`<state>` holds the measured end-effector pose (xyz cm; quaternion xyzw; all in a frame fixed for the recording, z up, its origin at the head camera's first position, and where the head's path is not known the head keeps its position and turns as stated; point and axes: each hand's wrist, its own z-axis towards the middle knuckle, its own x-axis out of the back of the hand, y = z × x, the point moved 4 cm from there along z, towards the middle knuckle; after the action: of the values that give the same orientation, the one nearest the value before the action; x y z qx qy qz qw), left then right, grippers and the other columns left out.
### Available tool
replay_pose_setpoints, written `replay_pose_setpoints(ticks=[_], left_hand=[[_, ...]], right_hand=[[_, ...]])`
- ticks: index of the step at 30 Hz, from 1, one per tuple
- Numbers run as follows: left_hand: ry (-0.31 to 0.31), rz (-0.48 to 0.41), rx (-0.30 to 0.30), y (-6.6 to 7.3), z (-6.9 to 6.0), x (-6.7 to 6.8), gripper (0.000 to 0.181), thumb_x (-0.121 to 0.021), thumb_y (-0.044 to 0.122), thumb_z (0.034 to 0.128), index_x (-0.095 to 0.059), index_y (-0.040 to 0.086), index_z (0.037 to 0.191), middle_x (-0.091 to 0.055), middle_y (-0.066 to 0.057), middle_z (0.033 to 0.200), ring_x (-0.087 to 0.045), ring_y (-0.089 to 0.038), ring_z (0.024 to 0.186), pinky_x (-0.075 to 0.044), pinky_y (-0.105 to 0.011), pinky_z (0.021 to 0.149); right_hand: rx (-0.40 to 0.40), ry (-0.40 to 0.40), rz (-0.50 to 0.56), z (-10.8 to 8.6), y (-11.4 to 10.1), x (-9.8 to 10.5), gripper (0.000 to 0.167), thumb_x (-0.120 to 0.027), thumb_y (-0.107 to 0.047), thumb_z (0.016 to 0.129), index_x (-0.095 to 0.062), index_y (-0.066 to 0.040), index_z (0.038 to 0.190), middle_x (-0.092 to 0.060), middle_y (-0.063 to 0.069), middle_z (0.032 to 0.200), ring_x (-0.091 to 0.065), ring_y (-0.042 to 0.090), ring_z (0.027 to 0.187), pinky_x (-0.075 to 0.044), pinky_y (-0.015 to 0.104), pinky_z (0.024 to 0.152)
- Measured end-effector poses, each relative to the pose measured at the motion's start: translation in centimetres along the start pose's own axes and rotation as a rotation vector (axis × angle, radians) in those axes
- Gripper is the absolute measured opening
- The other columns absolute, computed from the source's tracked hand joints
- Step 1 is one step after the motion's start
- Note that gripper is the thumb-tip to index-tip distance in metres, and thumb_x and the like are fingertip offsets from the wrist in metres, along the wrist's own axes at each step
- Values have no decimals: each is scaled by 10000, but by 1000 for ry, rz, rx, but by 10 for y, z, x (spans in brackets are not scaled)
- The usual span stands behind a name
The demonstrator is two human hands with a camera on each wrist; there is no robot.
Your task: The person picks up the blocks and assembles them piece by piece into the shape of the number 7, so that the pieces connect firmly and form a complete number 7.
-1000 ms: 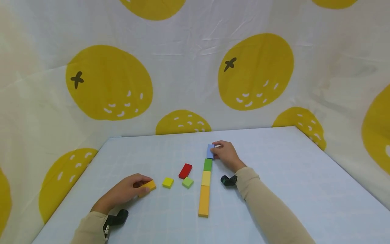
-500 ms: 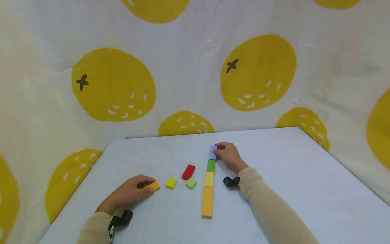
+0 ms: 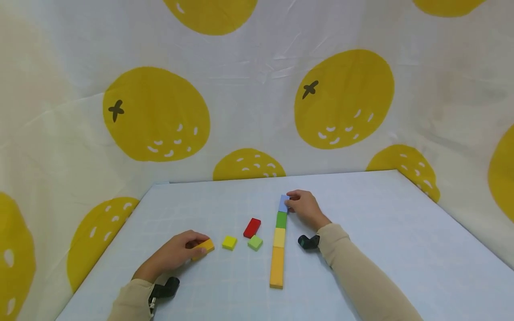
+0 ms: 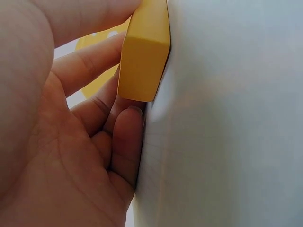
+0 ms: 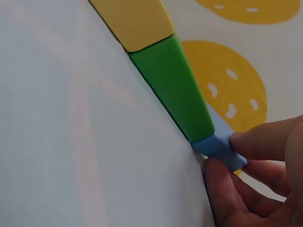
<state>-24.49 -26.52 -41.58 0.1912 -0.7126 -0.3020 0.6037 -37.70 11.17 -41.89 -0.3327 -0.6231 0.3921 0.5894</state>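
Sitting between right fingertips (image 5: 219,178), blue block (image 5: 221,150)

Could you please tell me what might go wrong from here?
First, the right hand pinches the blue block against the dark green block, so a hard push might nudge the latter out of line.
Second, the left hand grips an orange block near the bright yellow block; sliding it rightward could knock that one aside.

Nearside of yellow block (image 3: 230,243) free; left hand (image 3: 176,253), long orange block (image 3: 276,267) flank gap.
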Motion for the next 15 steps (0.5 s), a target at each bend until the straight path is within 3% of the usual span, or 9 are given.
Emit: replay_pose_setpoints(ticks=[7, 15], left_hand=[[0, 20, -39, 0, 0, 3, 370, -738, 369, 908, -685, 192, 1228, -626, 56, 1027, -557, -153, 934, -471, -364, 842], [-19, -21, -72, -2, -3, 0, 390, -723, 357, 922, -678, 150, 1249, -628, 29, 1057, -560, -169, 942, -477, -356, 808]], right_hand=[[2, -25, -47, -4, -6, 2, 388, -644, -193, 979, -613, -75, 1347, -640, 102, 1192, -649, 218, 922, -522, 400, 928], [-13, -40, -69, -3, -6, -1, 400, -646, -203, 980, -615, -66, 1354, -644, 102, 1219, -640, 226, 945, -524, 402, 932]])
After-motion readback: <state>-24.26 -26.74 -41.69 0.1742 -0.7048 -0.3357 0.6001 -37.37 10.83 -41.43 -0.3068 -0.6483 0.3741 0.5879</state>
